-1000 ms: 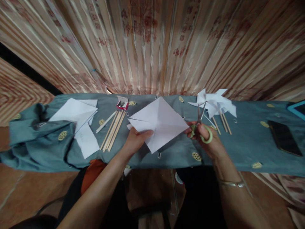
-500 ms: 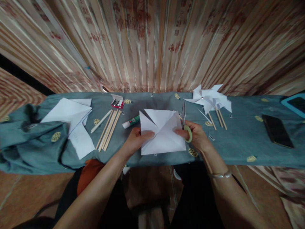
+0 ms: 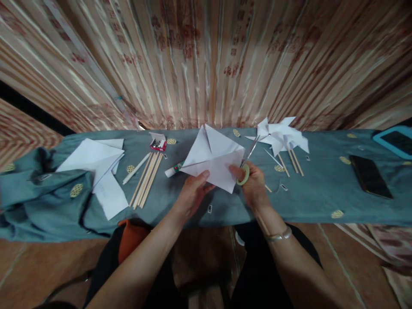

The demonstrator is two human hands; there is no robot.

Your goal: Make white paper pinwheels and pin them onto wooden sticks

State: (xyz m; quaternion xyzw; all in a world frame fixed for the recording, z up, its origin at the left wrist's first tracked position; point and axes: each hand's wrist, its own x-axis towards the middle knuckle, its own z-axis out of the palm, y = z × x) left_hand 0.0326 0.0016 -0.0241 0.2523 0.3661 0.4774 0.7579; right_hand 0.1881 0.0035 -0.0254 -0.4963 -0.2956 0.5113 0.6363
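Note:
A white square of paper (image 3: 215, 161), creased and slit inward from a corner, is held between both hands above the cloth. My left hand (image 3: 195, 191) pinches its lower left edge, thumb on top. At the paper's right side, my right hand (image 3: 252, 182) has scissors (image 3: 245, 171) with pale green handles hooked on its fingers, blades pointing up and away. Its thumb also rests on the paper. A glue stick (image 3: 174, 169) lies partly under the paper's left corner.
Left on the green cloth (image 3: 309, 197) lie white paper sheets (image 3: 86, 156), a white pen (image 3: 137, 168), several wooden sticks (image 3: 146, 180) and an opened small red box (image 3: 158, 141). Paper pinwheels (image 3: 283, 135) on sticks lie at right, beyond them a phone (image 3: 370, 176) and a blue-framed device (image 3: 394, 140).
The paper has been turned, so a corner now points away from me and the slit faces the far side. The scissors have tilted to the right; both hands have shifted with the paper.

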